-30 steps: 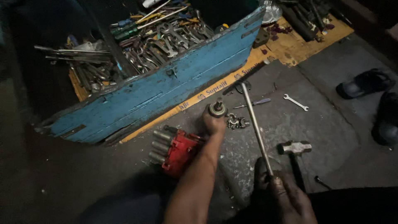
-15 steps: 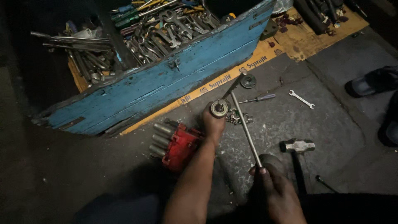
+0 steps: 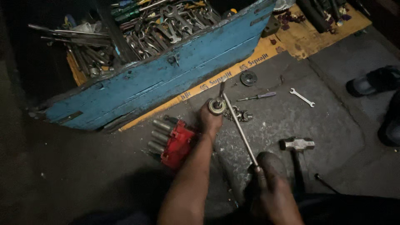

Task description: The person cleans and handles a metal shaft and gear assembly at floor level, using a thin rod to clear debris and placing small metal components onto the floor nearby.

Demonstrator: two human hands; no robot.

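The left hand [image 3: 211, 116] closes around a round metal bearing [image 3: 217, 106]; the right hand [image 3: 273, 189] grips the near end of a long steel rod [image 3: 239, 127] touching it, beside the red socket holder [image 3: 177, 143].

Round metal bearing [image 3: 217, 106] held upright, long steel rod [image 3: 238, 125] slanting, tip beside bearing

We see a blue toolbox [image 3: 166, 79], red socket holder [image 3: 178, 143], silver rod [image 3: 239, 125], brass-coloured ring [image 3: 217, 106], purple-handled screwdriver [image 3: 257, 96], orange cardboard [image 3: 308, 37], grey floor [image 3: 333, 125], black sandal [image 3: 373, 81].
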